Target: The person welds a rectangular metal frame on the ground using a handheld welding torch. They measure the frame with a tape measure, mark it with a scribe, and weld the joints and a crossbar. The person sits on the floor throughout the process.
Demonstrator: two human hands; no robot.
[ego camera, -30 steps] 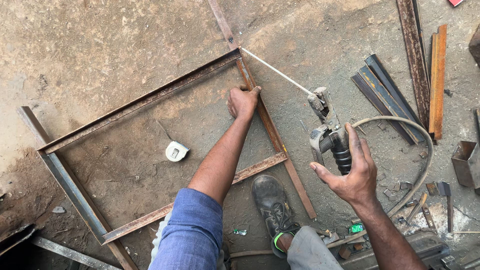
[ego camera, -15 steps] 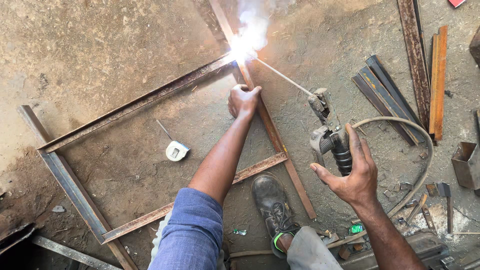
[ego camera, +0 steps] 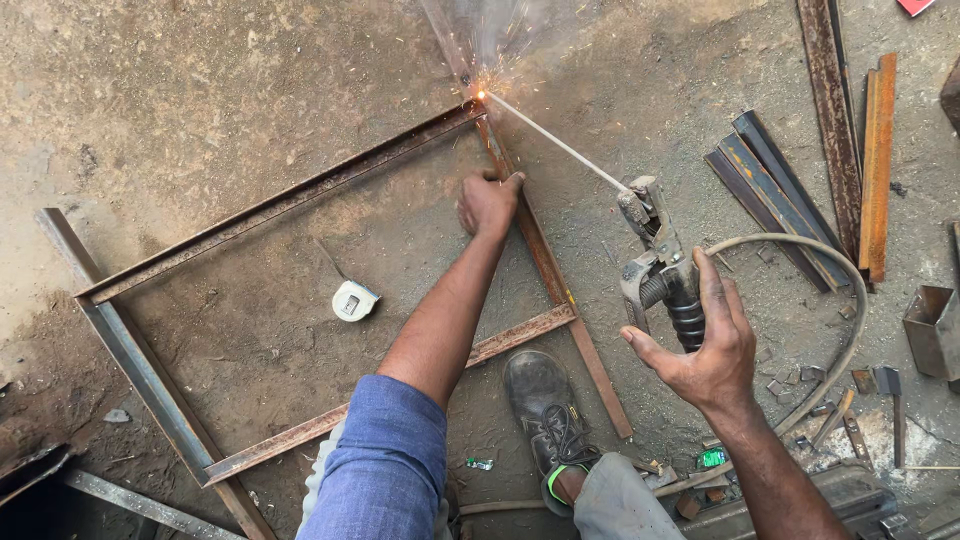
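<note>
Welding the frame corner point(ego camera: 478, 100): right hand point(ego camera: 705, 345) grips the electrode holder point(ego camera: 660, 270), rod point(ego camera: 555, 140) sparking there; left hand point(ego camera: 487, 203) presses the angle-iron frame point(ego camera: 540, 250) flat. Next, I'd judge, steady feed.

Tape measure point(ego camera: 354, 300), white-cased, flat on dirt floor point(ego camera: 200, 90) inside the frame's span. Stack of dark angle-iron offcuts point(ego camera: 775, 195) at upper right; beside it, one rusty orange bar point(ego camera: 877, 165) and one long dark bar point(ego camera: 822, 110). Open grey metal box point(ego camera: 932, 328) at right edge. Hammer point(ego camera: 890, 395) among small scraps, lower right. Black work shoe point(ego camera: 545, 410), bottom centre.
</note>
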